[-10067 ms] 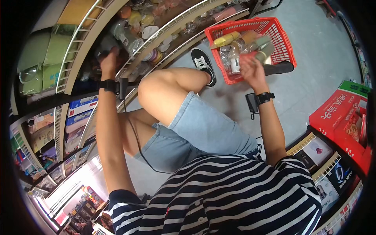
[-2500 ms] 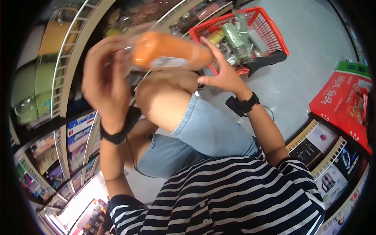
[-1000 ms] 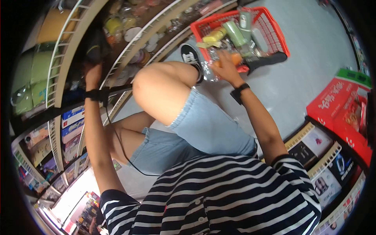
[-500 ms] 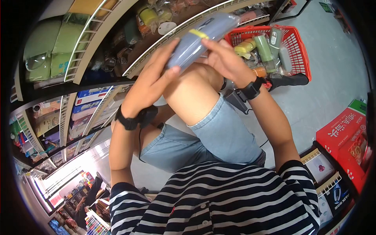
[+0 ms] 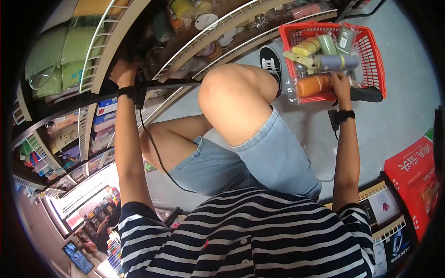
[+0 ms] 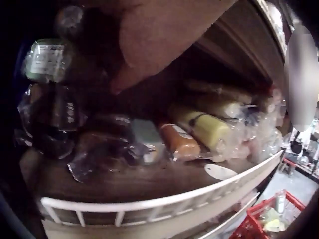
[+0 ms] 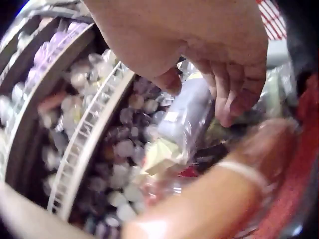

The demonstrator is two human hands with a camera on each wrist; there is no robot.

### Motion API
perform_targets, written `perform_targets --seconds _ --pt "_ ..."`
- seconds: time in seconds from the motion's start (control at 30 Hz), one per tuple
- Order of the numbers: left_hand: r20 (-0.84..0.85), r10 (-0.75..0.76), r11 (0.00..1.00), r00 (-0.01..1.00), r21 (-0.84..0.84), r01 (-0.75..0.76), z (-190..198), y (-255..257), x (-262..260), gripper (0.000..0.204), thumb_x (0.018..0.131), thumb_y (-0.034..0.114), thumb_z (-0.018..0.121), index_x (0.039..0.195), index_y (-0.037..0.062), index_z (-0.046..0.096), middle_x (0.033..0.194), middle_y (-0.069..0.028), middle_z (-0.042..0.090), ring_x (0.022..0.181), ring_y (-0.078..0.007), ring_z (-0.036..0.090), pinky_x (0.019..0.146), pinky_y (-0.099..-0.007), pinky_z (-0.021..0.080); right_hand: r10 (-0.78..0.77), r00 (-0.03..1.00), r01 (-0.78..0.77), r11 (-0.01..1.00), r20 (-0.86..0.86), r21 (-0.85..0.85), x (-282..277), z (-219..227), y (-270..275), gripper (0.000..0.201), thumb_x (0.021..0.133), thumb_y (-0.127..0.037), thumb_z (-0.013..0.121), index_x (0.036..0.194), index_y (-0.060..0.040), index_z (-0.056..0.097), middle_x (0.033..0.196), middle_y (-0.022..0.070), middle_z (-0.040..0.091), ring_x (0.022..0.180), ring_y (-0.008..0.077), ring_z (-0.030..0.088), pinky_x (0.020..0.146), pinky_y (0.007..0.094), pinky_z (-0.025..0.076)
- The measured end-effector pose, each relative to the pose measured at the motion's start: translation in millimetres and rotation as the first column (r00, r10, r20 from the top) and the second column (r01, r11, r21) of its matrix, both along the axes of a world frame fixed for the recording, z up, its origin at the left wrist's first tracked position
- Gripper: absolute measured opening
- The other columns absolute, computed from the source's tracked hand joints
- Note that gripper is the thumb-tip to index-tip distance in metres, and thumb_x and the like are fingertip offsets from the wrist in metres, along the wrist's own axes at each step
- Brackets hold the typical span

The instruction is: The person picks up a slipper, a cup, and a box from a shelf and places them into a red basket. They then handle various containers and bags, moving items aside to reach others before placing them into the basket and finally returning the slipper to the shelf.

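Note:
My right hand (image 5: pixel 342 85) is over the red basket (image 5: pixel 381 69). Its thumb and bent fingers straddle a blue-grey bottle (image 7: pixel 187 109) in clear wrap with a yellow band; the bottle is blurred in the head view. Beneath it lie an orange wrapped bottle (image 5: pixel 314 85) with a pale band, a yellow package (image 5: pixel 306 46) and green bottles (image 5: pixel 327 45). Reaching into the dark shelf on the left, my left hand (image 5: pixel 123 72) has its fingers lost in shadow. In the left wrist view it hangs above wrapped goods, including a green one (image 6: pixel 147 139) and an orange one (image 6: pixel 179 142).
White wire rails (image 6: pixel 119 206) edge the shelves. A yellow item (image 6: pixel 212 132) and a white tag (image 6: pixel 221 172) sit behind one rail. The basket's black handle (image 5: pixel 366 94) lies along its near side. A red carton (image 5: pixel 415 171) stands at right; a cable (image 5: pixel 160 160) trails from the left wrist.
Half a second ago both hands held the blue-grey bottle above the knee. Since then the right hand has brought it over the basket, and the left has gone back into the shelf.

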State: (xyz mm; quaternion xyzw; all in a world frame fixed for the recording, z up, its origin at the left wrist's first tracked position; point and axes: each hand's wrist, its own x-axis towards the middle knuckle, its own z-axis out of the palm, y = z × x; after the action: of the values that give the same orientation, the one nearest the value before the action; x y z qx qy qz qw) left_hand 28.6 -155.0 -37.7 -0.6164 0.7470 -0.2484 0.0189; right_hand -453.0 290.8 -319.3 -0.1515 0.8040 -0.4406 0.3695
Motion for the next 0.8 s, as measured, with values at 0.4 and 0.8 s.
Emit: perform_targets --seconds 0.4,0.8 --pt "0.120 -0.104 0.965 0.987 0.254 0.071 -11.4 -63.0 33.8 0.062 0.083 0.057 0.053 0.128 0.0159 0.055 0.128 -0.0192 0.055 0.118 -0.0367 0.053 0.096 -0.0464 0.043 0.092 0.995 -0.097 0.973 -0.035 -0.210 30.3 13.4 38.8 0.020 0.093 -0.016 0.056 0.101 0.0009 0.063 0.077 -0.0014 0.056 0.069 0.0058 0.048 0.061 0.0209 0.040" --pt "0.085 -0.299 0.935 0.951 0.226 0.274 -25.5 -108.5 58.2 0.054 0.090 0.050 0.044 0.130 0.0137 0.053 0.121 -0.0218 0.058 0.113 -0.0378 0.056 0.091 -0.0469 0.046 0.131 0.985 -0.142 0.985 -0.112 -0.101 31.2 22.7 33.5 0.022 0.093 -0.020 0.057 0.093 0.0010 0.062 0.074 0.0020 0.060 0.068 0.0088 0.052 0.062 0.0262 0.044"
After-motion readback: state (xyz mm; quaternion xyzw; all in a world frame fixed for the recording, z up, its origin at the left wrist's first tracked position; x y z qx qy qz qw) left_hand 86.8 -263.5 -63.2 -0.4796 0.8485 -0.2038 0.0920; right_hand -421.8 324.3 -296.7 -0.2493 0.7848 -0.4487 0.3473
